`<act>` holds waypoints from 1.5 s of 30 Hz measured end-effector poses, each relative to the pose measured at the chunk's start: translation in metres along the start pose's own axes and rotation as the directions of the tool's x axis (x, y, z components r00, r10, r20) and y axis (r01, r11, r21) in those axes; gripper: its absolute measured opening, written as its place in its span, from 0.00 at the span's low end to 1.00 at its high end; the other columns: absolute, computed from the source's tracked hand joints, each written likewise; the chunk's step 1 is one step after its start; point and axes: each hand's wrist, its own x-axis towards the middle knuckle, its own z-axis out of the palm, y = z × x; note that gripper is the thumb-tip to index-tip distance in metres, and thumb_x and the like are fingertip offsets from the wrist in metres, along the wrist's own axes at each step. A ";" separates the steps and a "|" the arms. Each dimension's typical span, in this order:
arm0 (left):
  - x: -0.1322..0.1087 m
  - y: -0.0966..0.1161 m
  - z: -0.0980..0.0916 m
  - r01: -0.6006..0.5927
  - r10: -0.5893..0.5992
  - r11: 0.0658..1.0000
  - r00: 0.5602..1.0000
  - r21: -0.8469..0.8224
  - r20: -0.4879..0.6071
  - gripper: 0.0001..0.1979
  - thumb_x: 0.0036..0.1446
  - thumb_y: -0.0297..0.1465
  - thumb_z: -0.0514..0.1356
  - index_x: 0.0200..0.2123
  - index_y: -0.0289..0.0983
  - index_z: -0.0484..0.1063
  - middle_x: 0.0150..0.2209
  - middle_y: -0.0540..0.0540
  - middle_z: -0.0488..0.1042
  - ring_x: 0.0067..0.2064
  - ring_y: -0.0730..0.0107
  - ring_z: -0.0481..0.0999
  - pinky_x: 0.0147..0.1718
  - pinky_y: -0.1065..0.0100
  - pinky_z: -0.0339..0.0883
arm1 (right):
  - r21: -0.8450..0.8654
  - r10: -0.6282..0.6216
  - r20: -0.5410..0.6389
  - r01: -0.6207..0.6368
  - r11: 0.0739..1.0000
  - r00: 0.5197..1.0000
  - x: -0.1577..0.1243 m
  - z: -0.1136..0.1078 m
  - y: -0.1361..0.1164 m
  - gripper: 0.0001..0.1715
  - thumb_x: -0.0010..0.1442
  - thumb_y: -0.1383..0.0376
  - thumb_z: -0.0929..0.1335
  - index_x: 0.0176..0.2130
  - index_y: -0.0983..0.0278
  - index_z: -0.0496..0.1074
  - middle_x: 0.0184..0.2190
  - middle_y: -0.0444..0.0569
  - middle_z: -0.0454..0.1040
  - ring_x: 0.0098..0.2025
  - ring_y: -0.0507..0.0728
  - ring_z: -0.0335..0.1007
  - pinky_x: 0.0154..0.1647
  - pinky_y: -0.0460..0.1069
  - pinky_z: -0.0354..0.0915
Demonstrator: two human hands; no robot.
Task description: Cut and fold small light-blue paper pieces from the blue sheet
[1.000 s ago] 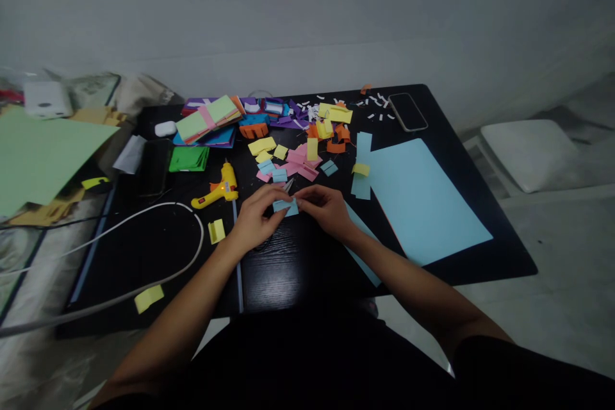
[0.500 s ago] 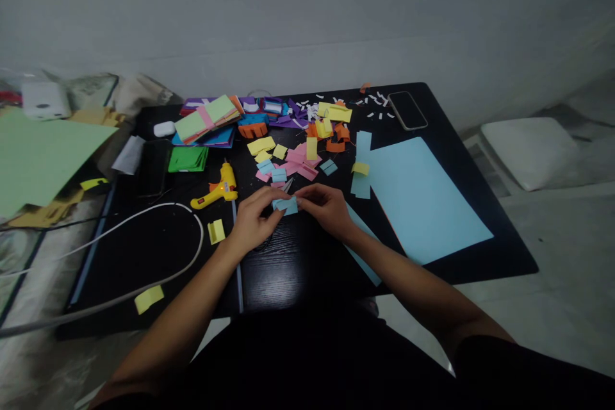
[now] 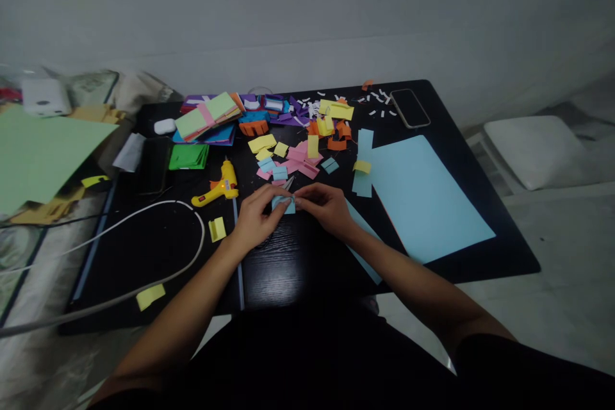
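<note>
A small piece of light blue paper (image 3: pixel 284 207) is held between my two hands over the black table. My left hand (image 3: pixel 257 213) pinches it from the left, thumb in front and fingers behind. At its right edge, my right hand (image 3: pixel 324 206) grips the same piece between thumb and index finger. Just behind the paper, the silvery tips of scissors (image 3: pixel 288 183) show; their handles are hidden. Beyond them lie folded blue paper pieces (image 3: pixel 279 173) and a heap of pink paper pieces (image 3: pixel 302 157).
A yellow glue gun (image 3: pixel 221 186) lies left of my hands, near a looping white cable (image 3: pixel 195 211). On the right are a large light blue sheet (image 3: pixel 427 198), blue strips (image 3: pixel 365 141) and a phone (image 3: pixel 410 108). Stacked coloured papers (image 3: pixel 206 116) sit at the back left.
The blue paper between my fingers now looks bent or curled up under my left thumb, where it lay flatter before. Both hands stay in nearly the same place.
</note>
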 end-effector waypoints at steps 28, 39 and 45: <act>-0.003 0.002 0.010 0.203 -0.215 0.968 0.974 -0.150 -0.071 0.04 0.64 0.32 0.62 0.39 0.38 0.75 0.37 0.48 0.79 0.38 0.67 0.76 0.41 0.66 0.68 | 0.080 0.030 0.003 -0.030 0.996 1.000 0.000 0.001 -0.001 0.13 0.49 0.61 0.81 0.34 0.61 0.80 0.34 0.45 0.83 0.37 0.55 0.81 0.48 0.54 0.77; -0.005 0.001 0.011 0.202 -0.211 0.974 0.973 -0.105 -0.091 0.03 0.63 0.30 0.62 0.40 0.38 0.75 0.37 0.49 0.79 0.38 0.66 0.77 0.40 0.65 0.68 | 0.026 0.049 0.032 -0.050 0.998 0.998 0.000 0.002 0.001 0.15 0.49 0.59 0.80 0.35 0.62 0.78 0.34 0.45 0.82 0.38 0.55 0.80 0.49 0.53 0.75; -0.005 0.003 0.011 0.184 -0.191 0.979 0.978 -0.084 -0.079 0.04 0.62 0.29 0.62 0.41 0.38 0.75 0.38 0.48 0.79 0.39 0.66 0.78 0.41 0.65 0.69 | 0.031 0.050 -0.019 -0.049 0.998 0.999 0.000 0.003 0.003 0.17 0.48 0.59 0.80 0.36 0.62 0.77 0.32 0.45 0.81 0.34 0.54 0.79 0.44 0.52 0.76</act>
